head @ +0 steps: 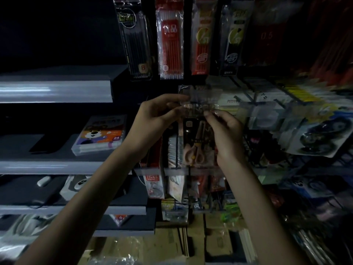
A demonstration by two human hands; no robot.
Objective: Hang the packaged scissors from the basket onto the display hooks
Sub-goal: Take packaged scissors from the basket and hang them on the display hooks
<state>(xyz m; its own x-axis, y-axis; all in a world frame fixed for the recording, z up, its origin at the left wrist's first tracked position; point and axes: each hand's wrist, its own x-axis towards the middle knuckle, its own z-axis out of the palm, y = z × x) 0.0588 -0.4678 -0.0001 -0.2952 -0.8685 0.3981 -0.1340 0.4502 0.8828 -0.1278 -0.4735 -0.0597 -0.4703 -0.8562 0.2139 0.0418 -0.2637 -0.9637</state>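
Peach-pink handles and a yellow pivot on my packaged scissors [193, 150], black backing card behind them, red-and-white striped pen pack [170, 39] above me, orange and purple marker box [101, 134] with a white cartoon face, pale grey shelf [55, 88]

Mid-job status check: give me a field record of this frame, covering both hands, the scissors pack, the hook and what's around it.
left hand: pinches the top left of the packaged scissors
right hand: pinches its top right
pack: upright, pink handles at the bottom, held in front of the display
hook: top of pack blurred; cannot tell if it is threaded
above: hanging pen packs
left: marker box lying on a grey shelf
basket: not in view
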